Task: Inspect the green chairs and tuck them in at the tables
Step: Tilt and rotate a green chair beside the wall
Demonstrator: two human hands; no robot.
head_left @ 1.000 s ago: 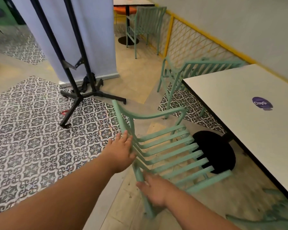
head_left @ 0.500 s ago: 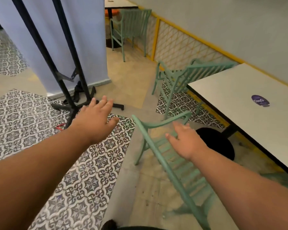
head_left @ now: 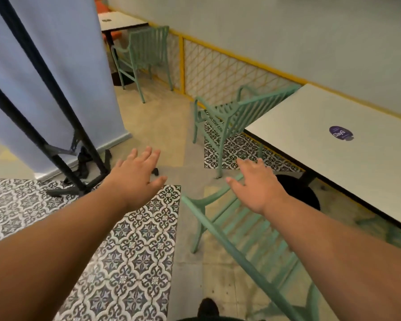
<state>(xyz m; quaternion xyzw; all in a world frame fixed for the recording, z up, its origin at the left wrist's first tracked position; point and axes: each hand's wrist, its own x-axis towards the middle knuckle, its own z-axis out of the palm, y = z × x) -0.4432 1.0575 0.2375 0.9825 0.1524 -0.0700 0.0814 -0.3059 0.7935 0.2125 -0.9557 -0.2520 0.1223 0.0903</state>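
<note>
— Reaching forward, does either hand hold the chair (head_left: 219,236)?
— No. The left hand (head_left: 137,179) and the right hand (head_left: 257,186) are both spread wide and hold nothing.
— Where is the chair?
— On the floor beside the near edge of the table (head_left: 333,170), under the right forearm. Its back rail runs from far left to near right. The right hand is nearer; the table lies to its right.
— What differs?
— One second ago both hands gripped its frame; now they are off it.

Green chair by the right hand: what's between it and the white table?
The black round table base on the floor, shown in the head view.
</note>
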